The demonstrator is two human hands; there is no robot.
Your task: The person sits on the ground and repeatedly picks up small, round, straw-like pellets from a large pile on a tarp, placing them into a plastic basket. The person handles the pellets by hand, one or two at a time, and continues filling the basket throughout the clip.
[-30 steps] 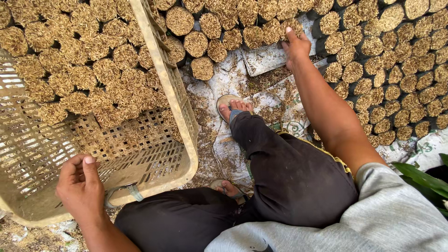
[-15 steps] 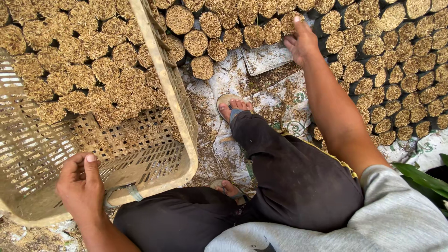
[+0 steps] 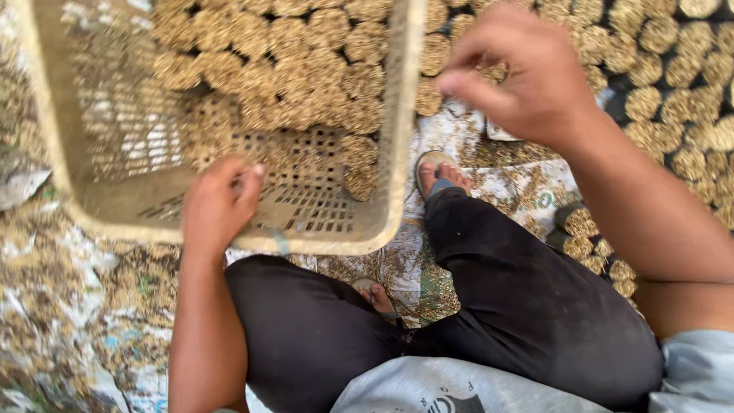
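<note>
A tan plastic mesh basket [image 3: 399,145] lies tilted in front of me, with several round bundles of thin brown sticks [image 3: 290,69] stacked inside it. My left hand [image 3: 218,203] grips the basket's near rim, fingers curled over the edge. My right hand [image 3: 527,73] hovers just beyond the basket's right wall, over the bundles [image 3: 673,99] lying on the ground. Its fingers are curled and its underside is hidden, so I cannot see whether it holds anything.
I sit with crossed legs in dark trousers [image 3: 527,306], sandalled feet [image 3: 440,174] on a littered printed plastic sheet [image 3: 520,183]. A few loose bundles [image 3: 596,245] lie by my right knee. Crumbs and scraps cover the ground at the left [image 3: 69,306].
The basket has swung closer and more upright in front of me. My right hand has drawn back from the far bundles toward the basket's right wall. My left hand has shifted along the near rim.
</note>
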